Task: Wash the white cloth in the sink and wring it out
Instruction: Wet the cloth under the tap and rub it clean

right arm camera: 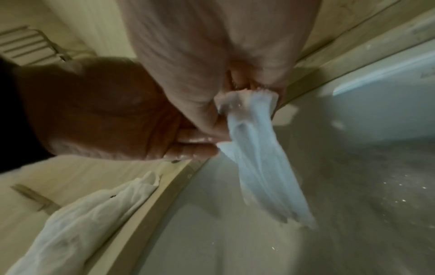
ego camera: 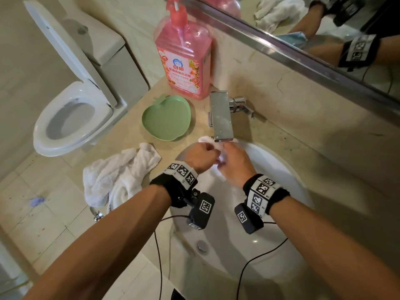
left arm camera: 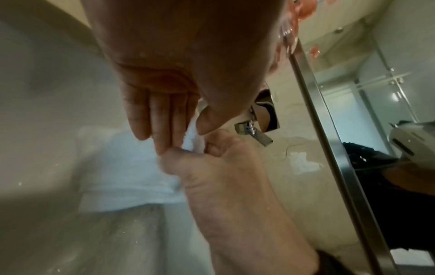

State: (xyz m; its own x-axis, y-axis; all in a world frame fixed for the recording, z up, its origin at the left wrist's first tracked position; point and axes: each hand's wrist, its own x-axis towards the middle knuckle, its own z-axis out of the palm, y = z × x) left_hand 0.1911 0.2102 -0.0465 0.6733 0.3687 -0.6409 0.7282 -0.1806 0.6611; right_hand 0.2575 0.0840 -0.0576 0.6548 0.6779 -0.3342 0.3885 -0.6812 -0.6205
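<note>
Over the far side of the white sink (ego camera: 281,169), just under the chrome faucet (ego camera: 221,118), both hands hold the wet white cloth (ego camera: 220,151). My left hand (ego camera: 201,155) pinches its upper part between thumb and fingers (left arm camera: 150,115). From the right, my right hand (ego camera: 236,167) grips the same cloth with curled fingers. In the right wrist view the cloth (right arm camera: 259,158) hangs down from the two hands as a narrow bunched strip above the basin. Its broad lower part (left arm camera: 132,173) shows in the left wrist view. The hands cover the middle of the cloth.
A second crumpled white towel (ego camera: 121,174) lies on the counter left of the sink, partly over its edge. Behind it sit a green apple-shaped dish (ego camera: 166,118) and a pink detergent bottle (ego camera: 184,61). A toilet (ego camera: 71,118) stands far left, a mirror (ego camera: 324,29) above the wall.
</note>
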